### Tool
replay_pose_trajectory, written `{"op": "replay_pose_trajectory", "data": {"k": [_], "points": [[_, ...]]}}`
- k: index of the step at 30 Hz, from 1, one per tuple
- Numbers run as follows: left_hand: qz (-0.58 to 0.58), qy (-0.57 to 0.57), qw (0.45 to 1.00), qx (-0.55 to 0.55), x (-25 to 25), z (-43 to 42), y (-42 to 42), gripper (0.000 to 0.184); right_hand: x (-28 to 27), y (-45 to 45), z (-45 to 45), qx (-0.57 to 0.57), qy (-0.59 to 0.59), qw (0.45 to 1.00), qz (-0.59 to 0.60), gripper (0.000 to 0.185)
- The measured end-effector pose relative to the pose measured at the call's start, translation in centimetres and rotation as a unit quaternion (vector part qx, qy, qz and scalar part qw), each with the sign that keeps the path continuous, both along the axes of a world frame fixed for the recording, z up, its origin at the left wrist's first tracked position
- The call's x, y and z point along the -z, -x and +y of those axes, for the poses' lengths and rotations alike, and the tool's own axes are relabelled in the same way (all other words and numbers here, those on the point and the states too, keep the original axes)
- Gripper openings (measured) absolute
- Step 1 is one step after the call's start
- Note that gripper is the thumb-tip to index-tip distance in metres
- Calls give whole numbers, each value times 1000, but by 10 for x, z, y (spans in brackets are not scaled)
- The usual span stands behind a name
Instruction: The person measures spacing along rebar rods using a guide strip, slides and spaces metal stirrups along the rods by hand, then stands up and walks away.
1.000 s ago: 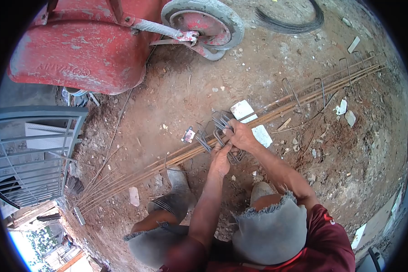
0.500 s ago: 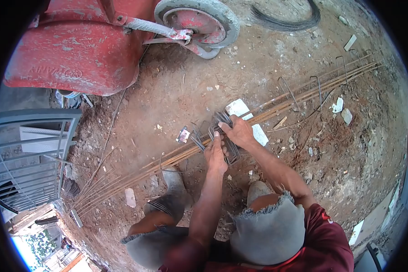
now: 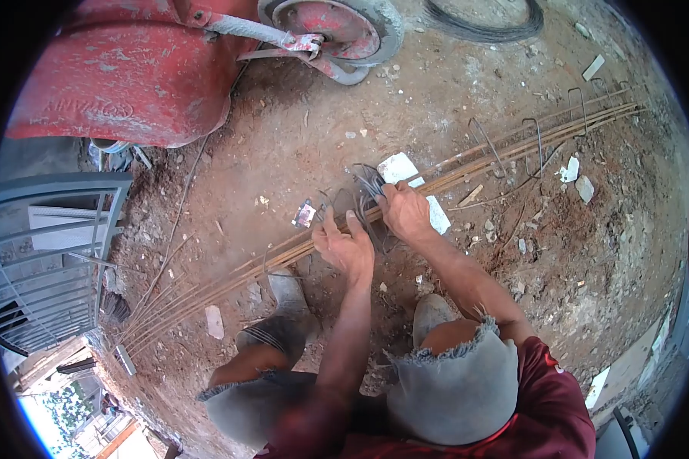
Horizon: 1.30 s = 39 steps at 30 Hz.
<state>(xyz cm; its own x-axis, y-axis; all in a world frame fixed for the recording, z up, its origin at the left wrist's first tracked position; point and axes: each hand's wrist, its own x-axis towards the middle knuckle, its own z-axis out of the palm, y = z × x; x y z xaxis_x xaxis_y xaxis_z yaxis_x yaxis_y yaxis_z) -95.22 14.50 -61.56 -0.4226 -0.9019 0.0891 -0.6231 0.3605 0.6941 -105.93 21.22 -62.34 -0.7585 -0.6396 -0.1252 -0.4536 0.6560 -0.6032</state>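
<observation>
Gripped in my right hand (image 3: pixel 407 214) are bent steel stirrups (image 3: pixel 370 183), above the rusty rebars (image 3: pixel 283 254) on the dirt ground (image 3: pixel 283 138); my left hand (image 3: pixel 347 249) is open beside them. Farther out lies a red wheelbarrow (image 3: pixel 145 84), its inside hidden from my view.

Across the ground, from near left to far right, runs the bundle of long thin rust-brown steel rods (image 3: pixel 302 248); beyond it lie the red metal wheelbarrow (image 3: pixel 130 84), to the left, and the round coil of dark wire (image 3: pixel 505 36), to the right. Dark bent steel loops (image 3: pixel 369 183) sit at its middle; flat white slabs (image 3: pixel 438 216) lie just right of them, on both sides of the bundle; the barred grey metal gate (image 3: pixel 61 183) stands beyond its left end.
</observation>
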Motion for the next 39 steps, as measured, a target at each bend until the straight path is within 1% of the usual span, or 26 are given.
{"op": "replay_pose_trajectory", "data": {"k": [1,2,3,4,6,7,8,10,11,13,17,19,21,23,24,26,27,28,29,30,31,32,34,36,38,39], "points": [[-83,-1,990,-110,-4,0,1,42,1,-2,1,5,7,1000,-1,19],[-164,-4,962,-220,-8,-2,2,48,2,-2,2,9,13,1000,-4,19],[-180,-88,945,-260,13,-12,-7,57,4,-2,1,12,10,1000,-7,18],[-177,-86,945,-261,13,-20,-10,57,3,1,1,11,14,1000,-6,18],[-171,-159,959,-162,15,-28,-22,59,5,-1,3,16,19,1000,-7,18],[-160,-118,965,-171,4,-22,-17,52,2,-2,3,17,15,1000,-16,19],[-185,-125,960,-172,-3,-19,-21,52,2,-3,5,13,15,1000,-1,19],[-262,152,951,-63,-7,-29,-12,47,1,-1,5,19,17,999,-23,21],[-250,156,954,-63,0,-42,-8,47,1,7,4,22,22,999,-11,21],[-352,100,926,89,14,-67,-14,43,1,6,7,11,23,999,-41,21],[-346,60,930,110,9,-67,-23,39,2,7,8,-1,21,999,-44,22],[-169,119,978,20,13,-39,-37,34,2,6,10,5,29,999,-43,22],[-121,-75,990,-5,21,-1,-52,35,1,5,10,13,36,999,-37,22],[-281,-201,938,-6,29,23,-60,44,6,3,10,5,35,999,-38,22],[-276,-193,941,-9,25,29,-58,44,9,7,9,4,30,999,-33,23],[-173,-26,981,-87,14,38,-56,57,11,11,11,1,54,998,-23,23],[-154,7,982,-105,32,26,-60,65,11,11,12,4,56,998,-22,23],[-161,10,980,-113,35,17,-56,65,9,9,13,6,58,998,-24,23],[-58,-104,978,-170,37,7,-53,62,6,9,14,5,51,998,-44,23],[54,-211,951,-221,38,-3,-51,59,7,8,13,-4,57,997,-49,23],[191,-285,912,-224,45,-8,-55,49,9,8,13,3,63,997,-41,24],[193,-277,913,-228,53,-10,-58,49,10,9,12,11,68,997,-32,24],[244,-346,884,-197,63,-5,-59,44,13,10,12,8,69,997,-27,24],[189,-437,865,-156,62,4,-58,37,15,9,10,27,71,997,-21,23],[176,-377,905,-91,57,5,-58,34,14,10,10,29,65,997,-44,24],[180,-365,907,-104,51,0,-60,34,14,11,7,14,74,996,-48,24]]}}
